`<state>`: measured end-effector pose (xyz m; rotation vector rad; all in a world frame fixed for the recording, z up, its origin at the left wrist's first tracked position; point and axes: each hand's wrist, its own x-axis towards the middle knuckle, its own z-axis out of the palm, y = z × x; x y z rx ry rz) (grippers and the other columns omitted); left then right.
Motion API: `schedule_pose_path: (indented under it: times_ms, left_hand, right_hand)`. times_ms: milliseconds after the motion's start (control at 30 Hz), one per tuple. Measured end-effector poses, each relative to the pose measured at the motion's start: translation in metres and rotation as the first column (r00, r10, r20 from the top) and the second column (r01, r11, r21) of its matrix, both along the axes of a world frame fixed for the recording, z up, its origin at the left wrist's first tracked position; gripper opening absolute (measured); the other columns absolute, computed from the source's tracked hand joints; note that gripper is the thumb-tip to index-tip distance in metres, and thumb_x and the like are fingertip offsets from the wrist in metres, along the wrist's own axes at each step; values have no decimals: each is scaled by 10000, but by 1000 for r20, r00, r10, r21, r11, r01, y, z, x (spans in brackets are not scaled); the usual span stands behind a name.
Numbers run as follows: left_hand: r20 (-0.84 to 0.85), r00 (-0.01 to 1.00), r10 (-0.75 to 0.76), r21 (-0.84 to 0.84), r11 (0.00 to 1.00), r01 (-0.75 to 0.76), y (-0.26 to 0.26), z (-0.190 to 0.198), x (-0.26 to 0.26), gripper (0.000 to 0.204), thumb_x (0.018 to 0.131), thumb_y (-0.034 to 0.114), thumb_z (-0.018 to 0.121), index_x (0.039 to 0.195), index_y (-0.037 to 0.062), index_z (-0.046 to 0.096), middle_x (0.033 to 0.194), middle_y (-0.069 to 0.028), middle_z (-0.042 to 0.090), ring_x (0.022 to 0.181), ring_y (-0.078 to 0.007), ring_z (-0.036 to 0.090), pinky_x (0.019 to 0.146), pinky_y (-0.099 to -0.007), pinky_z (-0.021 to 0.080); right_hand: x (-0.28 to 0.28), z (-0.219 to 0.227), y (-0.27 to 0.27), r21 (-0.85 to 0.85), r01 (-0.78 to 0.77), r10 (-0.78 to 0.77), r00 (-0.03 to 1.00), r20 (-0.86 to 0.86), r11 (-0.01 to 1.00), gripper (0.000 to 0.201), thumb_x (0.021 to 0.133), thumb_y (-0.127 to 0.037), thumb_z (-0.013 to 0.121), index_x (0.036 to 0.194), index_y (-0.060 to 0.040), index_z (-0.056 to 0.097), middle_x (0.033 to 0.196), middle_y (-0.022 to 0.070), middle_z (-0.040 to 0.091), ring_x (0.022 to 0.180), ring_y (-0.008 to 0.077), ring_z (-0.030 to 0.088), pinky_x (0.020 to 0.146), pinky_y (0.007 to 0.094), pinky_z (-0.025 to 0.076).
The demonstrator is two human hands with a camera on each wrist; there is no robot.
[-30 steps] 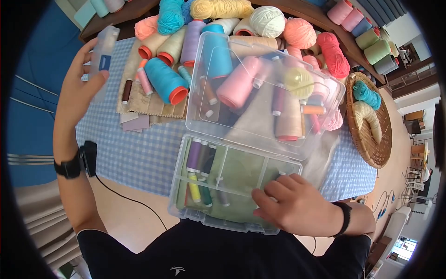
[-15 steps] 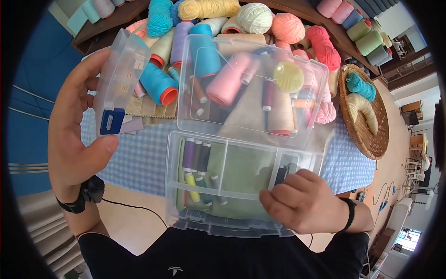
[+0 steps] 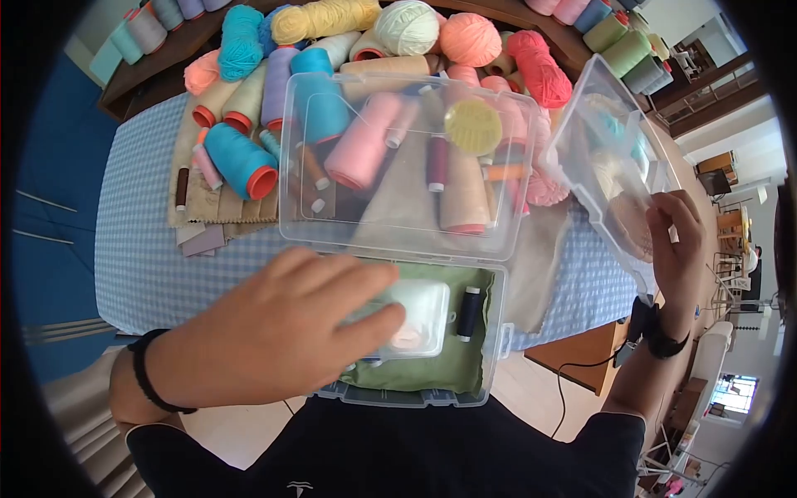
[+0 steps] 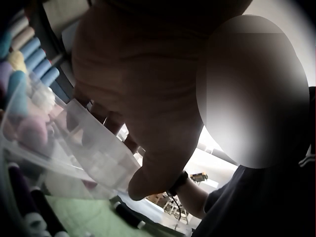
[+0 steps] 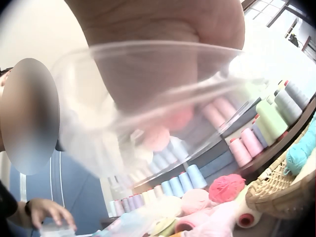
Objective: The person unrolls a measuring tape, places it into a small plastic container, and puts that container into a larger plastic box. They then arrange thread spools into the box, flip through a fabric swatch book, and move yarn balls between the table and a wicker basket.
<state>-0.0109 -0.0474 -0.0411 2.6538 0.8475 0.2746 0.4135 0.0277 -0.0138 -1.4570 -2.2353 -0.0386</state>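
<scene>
L hand (image 3: 290, 324) is over the open base of the lg clear box, fingers and thumb around a small clear case (image 3: 427, 303); L wrist view shows fingers on 1 side, thumb on the other. Case sits above the green cloth (image 3: 423, 378) in the base; can't tell if it's touching it. 1 dark spool (image 3: 469, 314) lies on the cloth just R of the case, nr the base's R wall.

R hand (image 3: 681, 245) is raised, well apart from L, w/ thumb & fingers pinching the lower edge of a clear tray (image 3: 581, 137), held tilted. Wicker basket (image 5: 276, 192) is partly behind it in the head view.

Box lid (image 3: 398, 236) is back, leaning over yarn; a pink cone (image 3: 365, 141) & yellow round item (image 3: 473, 127) show thru it. Turq. cone (image 3: 237, 158) w/ red base is L of the lid, on the table w/ blue check cloth (image 3: 158, 274).
</scene>
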Motion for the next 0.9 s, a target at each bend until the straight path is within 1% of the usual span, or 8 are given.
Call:
schedule_pose_path:
  times_ms: [167,267,400,500,700,800,833,900]
  left_hand:
    - [-45,997,-67,-4,998,67,4,-12,21,560,650,142,791,1176,84,607,1330,-148,549,1166,-315,577,940,-435,447]
    - [-41,997,-69,-53,996,67,10,-4,23,581,644,137,789,1194,81,610,1336,-151,550,1172,-313,577,951,-433,444]
    - [-41,999,-35,-110,993,30,11,1,19,603,649,145,800,1211,74,594,1302,-151,544,1169,-295,565,931,-412,446]
    - [-40,999,-25,-128,992,20,9,-1,16,603,651,150,801,1214,77,598,1314,-160,541,1183,-304,561,946,-419,447]
    - [-19,999,34,-116,993,-36,11,2,8,611,655,150,793,1231,81,601,1335,-160,545,1162,-338,573,954,-440,459]
    - [-2,992,124,-62,990,-124,12,5,-2,638,613,144,807,1218,82,616,1358,-156,560,1166,-368,582,960,-465,471]
    - [-11,991,134,-71,988,-134,13,5,-6,638,613,144,807,1218,82,616,1358,-156,560,1166,-368,582,960,-465,471]
    - [38,977,211,-23,977,-211,14,5,-15,654,601,129,809,1224,83,614,1376,-163,555,1185,-381,576,982,-466,469]
  right_hand:
    - [30,3,15,62,84,-90,991,97,995,91,907,33,610,992,40,641,887,109,629,789,197,624,731,292,490]
    - [58,1,29,-11,176,-176,984,42,984,89,898,24,632,987,29,644,900,98,640,803,189,640,758,284,508]
    - [79,-24,49,-130,144,-156,984,-84,981,87,884,14,645,970,29,642,879,114,647,823,208,650,765,302,508]
    - [70,-29,57,-126,138,-147,987,-58,982,105,878,-11,657,973,32,649,884,137,658,830,238,655,770,325,511]
    - [68,-42,69,-259,136,-147,989,-24,956,133,876,-23,664,999,23,680,859,134,666,802,243,664,757,340,520]
    - [65,-37,60,-165,140,-144,990,-12,976,241,874,-32,678,1111,9,672,967,151,683,867,258,662,795,341,525]
    - [57,-30,53,-69,134,-130,989,67,988,263,876,-39,680,1134,10,660,1025,164,681,929,282,664,838,352,522]
    - [11,-2,22,-90,40,-38,999,23,995,272,826,6,713,1093,17,664,1045,160,682,988,304,669,878,372,517]
